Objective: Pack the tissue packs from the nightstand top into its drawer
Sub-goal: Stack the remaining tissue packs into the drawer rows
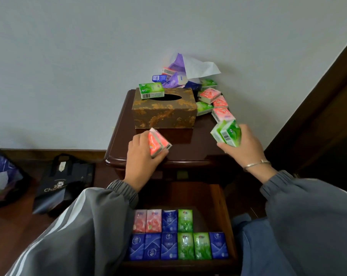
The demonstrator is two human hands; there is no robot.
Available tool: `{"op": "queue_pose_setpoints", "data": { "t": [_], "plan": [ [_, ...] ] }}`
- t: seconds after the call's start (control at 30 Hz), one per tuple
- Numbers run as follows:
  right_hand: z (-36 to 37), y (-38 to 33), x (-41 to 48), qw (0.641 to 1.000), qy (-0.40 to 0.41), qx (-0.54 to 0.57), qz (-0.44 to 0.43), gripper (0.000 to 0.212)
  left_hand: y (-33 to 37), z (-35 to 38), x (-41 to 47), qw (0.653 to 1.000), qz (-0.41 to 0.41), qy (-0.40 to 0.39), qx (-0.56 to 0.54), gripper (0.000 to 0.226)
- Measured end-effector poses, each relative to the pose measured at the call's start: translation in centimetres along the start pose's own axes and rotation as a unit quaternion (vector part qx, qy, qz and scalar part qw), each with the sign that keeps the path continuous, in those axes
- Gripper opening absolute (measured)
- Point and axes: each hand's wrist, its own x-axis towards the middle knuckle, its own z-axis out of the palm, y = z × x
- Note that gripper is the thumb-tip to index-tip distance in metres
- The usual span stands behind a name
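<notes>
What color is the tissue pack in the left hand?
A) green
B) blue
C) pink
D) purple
C: the left hand grips a pink pack at the front of the nightstand top, while the right hand holds the green packs.

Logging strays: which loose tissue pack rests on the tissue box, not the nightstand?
The green plastic tissue pack atop the brown patterned tissue box, by its slot; others lie behind or beside it.
</notes>
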Motion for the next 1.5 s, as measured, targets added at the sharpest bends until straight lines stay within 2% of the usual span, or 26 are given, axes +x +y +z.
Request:
{"op": "queue_pose_setpoints", "data": {
  "t": [0.1,0.27,0.37,0.47,0.53,0.57,0.67,0.73,0.8,0.87,1.03,1.1,1.17,1.23,1.33,1.5],
  "plan": [
    [-1.3,0.5,-6.4,0.995,-0.072,0.067,0.012,0.054,0.5,-2.1,-4.6,0.997,-0.003,0.008,-0.078,0.066],
    [1.2,2.0,-14.2,0.956,-0.286,0.049,0.032,0.053,-0.8,-2.9,-12.4,0.991,-0.056,-0.086,-0.091,0.065],
    [3.9,2.6,-16.3,0.948,-0.318,0.025,0.013,0.056,-2.3,-1.8,-15.0,0.985,-0.106,-0.122,-0.064,0.063],
    [5.7,1.7,-16.7,0.948,-0.309,0.07,0.014,0.06,-2.3,-0.6,-16.2,0.951,-0.205,-0.14,-0.183,0.047],
    [6.6,0.6,-16.6,0.948,-0.299,0.108,-0.004,0.061,-2.1,0.2,-16.3,0.908,-0.28,-0.154,-0.273,0.041],
    [6.9,0.0,-16.6,0.948,-0.294,0.122,-0.019,0.062,-2.0,0.6,-16.2,0.872,-0.324,-0.174,-0.323,0.042],
    [7.4,-1.6,-16.1,0.942,-0.29,0.158,-0.061,0.064,-1.5,1.1,-15.7,0.708,-0.462,-0.239,-0.477,0.058],
    [7.5,-2.2,-15.7,0.938,-0.295,0.16,-0.085,0.065,-1.2,1.0,-15.5,0.619,-0.512,-0.262,-0.535,0.054],
    [7.7,-2.5,-15.2,0.936,-0.301,0.149,-0.107,0.065,-1.3,1.4,-15.5,0.56,-0.526,-0.279,-0.577,0.05],
    [7.7,-2.7,-14.6,0.936,-0.3,0.136,-0.126,0.063,-1.3,1.6,-15.5,0.528,-0.521,-0.288,-0.606,0.055],
    [7.6,-3.0,-13.9,0.934,-0.303,0.098,-0.162,0.059,-1.1,0.9,-14.8,0.524,-0.481,-0.324,-0.624,0.068],
    [7.5,-3.2,-13.6,0.934,-0.304,0.081,-0.172,0.057,-1.1,0.8,-14.8,0.538,-0.476,-0.31,-0.623,0.073],
    [7.3,-3.5,-13.3,0.932,-0.307,0.065,-0.183,0.057,-0.9,0.7,-14.9,0.547,-0.468,-0.293,-0.629,0.066],
    [7.2,-3.9,-13.0,0.928,-0.311,0.055,-0.196,0.057,-0.5,0.6,-14.9,0.54,-0.457,-0.29,-0.644,0.061],
    [7.2,-4.5,-12.8,0.924,-0.317,0.056,-0.204,0.059,-0.3,0.6,-14.8,0.529,-0.461,-0.283,-0.654,0.069],
    [7.0,-5.2,-13.1,0.925,-0.322,0.108,-0.171,0.071,-0.4,0.5,-14.7,0.493,-0.458,-0.287,-0.682,0.064]
  ]
}}
